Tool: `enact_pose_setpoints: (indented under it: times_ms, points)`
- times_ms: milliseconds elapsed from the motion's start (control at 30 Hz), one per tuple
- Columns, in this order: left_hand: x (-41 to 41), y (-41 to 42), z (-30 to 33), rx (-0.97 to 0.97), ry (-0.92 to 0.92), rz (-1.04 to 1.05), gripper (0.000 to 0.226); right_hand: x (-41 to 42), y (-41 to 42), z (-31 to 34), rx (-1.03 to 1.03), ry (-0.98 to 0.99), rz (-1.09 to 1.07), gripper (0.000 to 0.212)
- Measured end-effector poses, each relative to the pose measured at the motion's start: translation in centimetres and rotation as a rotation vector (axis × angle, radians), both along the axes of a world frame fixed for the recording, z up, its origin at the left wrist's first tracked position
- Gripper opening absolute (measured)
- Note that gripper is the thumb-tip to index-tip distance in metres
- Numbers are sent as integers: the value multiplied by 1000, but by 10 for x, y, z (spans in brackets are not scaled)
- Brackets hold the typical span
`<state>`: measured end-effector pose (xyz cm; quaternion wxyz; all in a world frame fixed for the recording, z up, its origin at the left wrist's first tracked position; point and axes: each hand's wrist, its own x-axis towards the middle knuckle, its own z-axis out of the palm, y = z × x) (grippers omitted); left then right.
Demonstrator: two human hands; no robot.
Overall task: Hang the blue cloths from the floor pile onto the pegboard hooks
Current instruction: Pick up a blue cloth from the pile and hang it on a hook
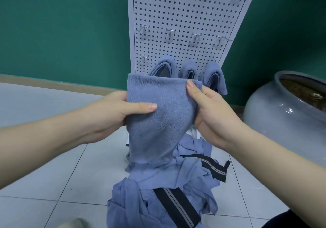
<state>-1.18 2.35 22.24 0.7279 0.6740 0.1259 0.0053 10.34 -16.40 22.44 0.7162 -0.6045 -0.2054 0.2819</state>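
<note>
Three blue cloths (189, 70) hang side by side on the bottom row of the white pegboard (185, 16). One wire hook (143, 58) on that row is bare; the row above carries four bare hooks (170, 32). A fourth blue terry cloth (158, 114) is held upright between both hands, in front of the hung cloths and above the floor pile (158, 192). The left hand (112, 114) grips its left edge, thumb pressed across the front. The right hand (210, 111) pinches its upper right corner, fingers clamped on the fabric. The pile lies crumpled on grey floor tiles (53, 183); two black striped bands (176, 206) show in it. A glazed grey pot (275, 114) stands to the right.
</note>
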Motion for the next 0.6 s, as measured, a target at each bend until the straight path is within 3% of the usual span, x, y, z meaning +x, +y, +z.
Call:
enact_pose_setpoints:
  times_ms: [200,433,600]
  points:
    - [7,-6,-1,131,-18,193,24,-1,4,-3,13,67,-22,41]
    - [20,-16,-2,304,-157,462,21,-10,14,-3,31,97,-82,38]
    - [25,-20,-3,401,-213,544,23,-18,20,-4,-2,75,-139,35]
